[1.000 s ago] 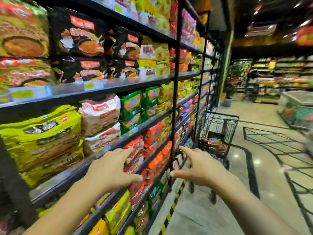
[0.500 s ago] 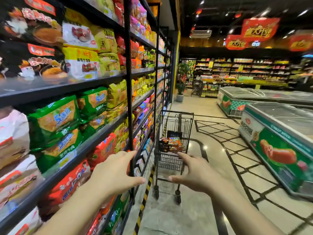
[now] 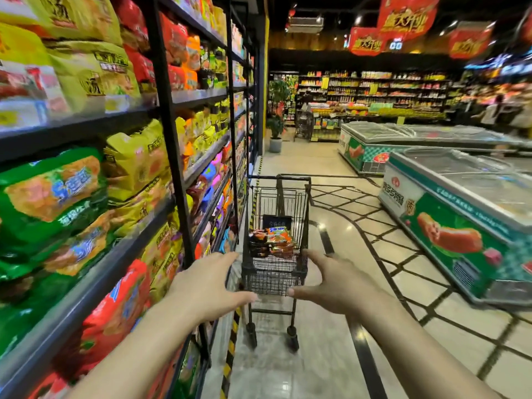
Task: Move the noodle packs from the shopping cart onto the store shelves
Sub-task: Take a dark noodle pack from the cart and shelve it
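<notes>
Both hands reach forward with fingers spread and grasp nothing: the left hand (image 3: 207, 286) hangs before the shelves (image 3: 121, 254), the right hand (image 3: 336, 283) in front of the shopping cart (image 3: 276, 272), neither touching it. The noodle packs (image 3: 272, 241) lie piled in the cart's basket, their print too small to read. The shelf goods at the left edge are blurred and cut off.

From here, the print on the orange and dark noodle packs (image 3: 272, 240) lying in the black wire shopping cart (image 3: 275, 276) is too small to read. The yellow and green bags on the near black metal shelves (image 3: 86, 286) smear into blur, cut off at the left edge.
</notes>
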Motion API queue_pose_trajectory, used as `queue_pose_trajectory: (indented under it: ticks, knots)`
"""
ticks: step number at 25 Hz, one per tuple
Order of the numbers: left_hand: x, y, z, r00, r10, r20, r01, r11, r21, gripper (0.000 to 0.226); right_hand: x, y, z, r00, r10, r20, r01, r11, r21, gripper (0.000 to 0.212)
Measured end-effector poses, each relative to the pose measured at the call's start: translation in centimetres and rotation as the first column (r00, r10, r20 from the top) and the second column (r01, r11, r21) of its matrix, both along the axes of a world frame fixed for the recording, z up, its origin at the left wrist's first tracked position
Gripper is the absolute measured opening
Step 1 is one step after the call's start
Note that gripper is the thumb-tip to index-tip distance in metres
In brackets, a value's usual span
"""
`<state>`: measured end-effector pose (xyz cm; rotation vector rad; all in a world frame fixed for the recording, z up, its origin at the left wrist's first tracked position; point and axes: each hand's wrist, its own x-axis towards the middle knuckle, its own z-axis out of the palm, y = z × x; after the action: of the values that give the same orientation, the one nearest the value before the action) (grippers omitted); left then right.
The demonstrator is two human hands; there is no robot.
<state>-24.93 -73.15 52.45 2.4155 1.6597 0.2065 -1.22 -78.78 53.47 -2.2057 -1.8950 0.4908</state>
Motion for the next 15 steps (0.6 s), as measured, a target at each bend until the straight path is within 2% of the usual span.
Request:
queue_pose_trajectory:
  ticks: [4, 15]
  knots:
    - [4.4, 9.2, -1.4, 1.0, -0.007, -0.003, 0.007, 1.0, -0.006, 0.101, 4.4, 9.5, -1.8, 0.998, -0.049, -0.029, 0.049, 0.999, -0.004, 0.103]
    - [16.4, 34.0, -3.2, 0.996, 0.063, -0.063, -0.066, 0.997, -0.049, 0.096, 16.6, 35.7, -3.4, 1.0, 0.022, -0.01, -0.023, 0.998, -0.065, 0.104]
